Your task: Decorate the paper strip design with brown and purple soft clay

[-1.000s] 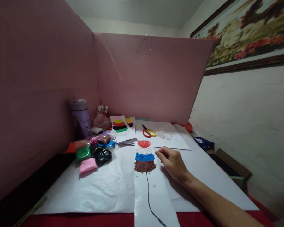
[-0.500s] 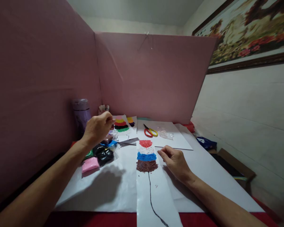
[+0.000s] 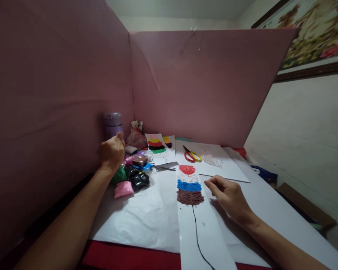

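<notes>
With the painted strip's coloured bands taken as dial centre, pink panels (image 3: 202, 86) enclose the far and left sides. The worktop (image 3: 270, 210) is covered in white, with red showing at its near edge. A framed picture (image 3: 318, 48) hangs on the wall at two o'clock. A flat white board (image 3: 233, 170) lies between twelve and two. The painted strip (image 3: 190, 225) lies flat at centre, banded red, white, blue and brown, a dark line running toward six.

Plastic-wrapped packets (image 3: 132, 172) in pink, green, black, brown and blue are heaped near nine to ten. The right hand (image 3: 231, 195) is at three o'clock, thumb and fingers drawn narrow just beside the strip's edge; contact cannot be confirmed. The left hand (image 3: 112, 152), at ten, is curled in front of the purple flask (image 3: 113, 125), beside the packets; its contents cannot be determined. Two painted cards (image 3: 157, 144) overlap at eleven. Scissors (image 3: 191, 153) with red and yellow handles lie at twelve, a ruler (image 3: 169, 165) at eleven.
</notes>
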Demonstrator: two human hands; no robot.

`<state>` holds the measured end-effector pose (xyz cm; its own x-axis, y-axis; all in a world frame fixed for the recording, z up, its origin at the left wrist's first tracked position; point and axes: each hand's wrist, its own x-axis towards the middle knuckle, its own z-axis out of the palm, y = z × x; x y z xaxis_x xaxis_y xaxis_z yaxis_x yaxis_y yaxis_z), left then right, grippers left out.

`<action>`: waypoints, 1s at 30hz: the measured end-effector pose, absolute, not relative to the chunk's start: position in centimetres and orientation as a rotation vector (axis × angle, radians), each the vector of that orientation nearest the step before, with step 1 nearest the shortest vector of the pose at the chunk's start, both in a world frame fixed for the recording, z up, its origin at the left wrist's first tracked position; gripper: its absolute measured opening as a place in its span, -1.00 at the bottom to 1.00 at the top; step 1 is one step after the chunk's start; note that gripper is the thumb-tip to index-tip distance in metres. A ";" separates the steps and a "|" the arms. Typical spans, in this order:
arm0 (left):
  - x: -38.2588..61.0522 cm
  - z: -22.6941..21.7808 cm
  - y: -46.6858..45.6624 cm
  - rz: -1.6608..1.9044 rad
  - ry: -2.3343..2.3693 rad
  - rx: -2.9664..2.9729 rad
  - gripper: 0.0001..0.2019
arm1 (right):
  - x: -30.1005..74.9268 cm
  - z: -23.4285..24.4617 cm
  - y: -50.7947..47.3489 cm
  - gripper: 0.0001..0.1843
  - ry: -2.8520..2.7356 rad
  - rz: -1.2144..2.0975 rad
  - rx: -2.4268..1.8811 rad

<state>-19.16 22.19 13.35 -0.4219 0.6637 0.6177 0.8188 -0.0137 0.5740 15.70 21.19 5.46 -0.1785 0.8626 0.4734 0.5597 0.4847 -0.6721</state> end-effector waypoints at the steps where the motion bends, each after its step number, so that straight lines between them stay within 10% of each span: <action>1: -19.3 13.2 22.3 -1.429 -2.066 -1.548 -0.59 | 15.7 5.5 21.2 -0.65 -1.863 0.439 -1.189; 13: -20.3 14.1 22.2 -1.848 -1.539 -1.087 -0.81 | 15.7 5.7 21.1 -0.62 -1.885 0.407 -1.180; 30: -20.9 9.9 25.5 -0.773 -2.286 -2.052 -0.67 | 15.7 5.4 21.1 -0.63 -1.903 0.471 -1.178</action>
<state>-20.95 25.51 9.91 -0.1607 0.9412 0.2972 0.9284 0.0419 0.3692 15.71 21.14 5.40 -0.2171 0.8653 0.4519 0.5542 0.4903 -0.6726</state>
